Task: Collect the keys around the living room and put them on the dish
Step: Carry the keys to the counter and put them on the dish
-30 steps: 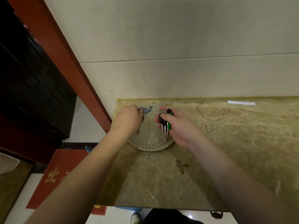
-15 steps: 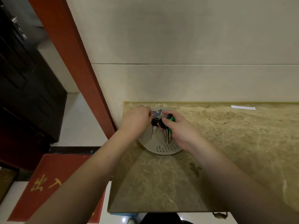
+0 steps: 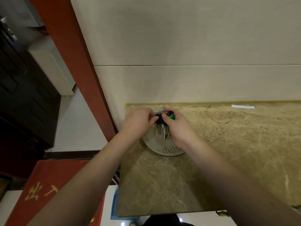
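A round pale dish (image 3: 160,148) with small dark print near its front rim sits at the far left corner of the marble counter. Both hands meet just above it. My left hand (image 3: 138,123) pinches a black-headed key at the bunch's left side. My right hand (image 3: 178,128) grips the keys (image 3: 163,130), a bunch with black and green heads whose metal blades hang down over the dish. The far half of the dish is hidden by my hands.
The beige marble counter (image 3: 228,152) runs right along a tiled wall. A white paper strip (image 3: 243,107) lies at its back edge. A red door frame (image 3: 78,62) stands left, with a red mat (image 3: 48,190) on the floor below.
My left hand has moved right with its black key and joined the bunch in my right hand above the dish. The view has shifted, so the dish sits more to the right.
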The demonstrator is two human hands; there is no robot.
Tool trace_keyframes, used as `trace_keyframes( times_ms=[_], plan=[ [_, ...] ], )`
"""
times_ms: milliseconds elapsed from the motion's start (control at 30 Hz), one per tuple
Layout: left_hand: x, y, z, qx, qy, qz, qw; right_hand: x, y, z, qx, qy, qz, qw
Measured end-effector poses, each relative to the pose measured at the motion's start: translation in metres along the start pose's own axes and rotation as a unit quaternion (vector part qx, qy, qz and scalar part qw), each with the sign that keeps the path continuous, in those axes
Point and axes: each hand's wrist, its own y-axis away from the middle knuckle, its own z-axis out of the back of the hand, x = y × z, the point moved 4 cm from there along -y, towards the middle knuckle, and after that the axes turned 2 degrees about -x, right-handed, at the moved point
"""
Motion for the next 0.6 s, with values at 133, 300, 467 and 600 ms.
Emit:
trace_keyframes(
  times_ms=[133,300,467,600],
  plan=[
    [-0.001,0.000,-0.003,0.013,0.029,0.002,0.999,-0.001,0.001,0.001,0.003,-0.013,0.012,1.000],
    [-0.007,-0.005,-0.006,0.030,0.031,-0.013,0.999,0.002,0.003,0.006,0.011,0.045,0.043,0.998],
    [-0.016,-0.007,-0.011,0.049,0.032,-0.032,0.998,0.005,0.001,0.010,0.024,0.053,0.043,0.997],
    [-0.018,-0.007,-0.014,0.065,0.034,-0.042,0.996,0.007,-0.001,0.018,0.037,0.042,0.040,0.998]
  ],
)
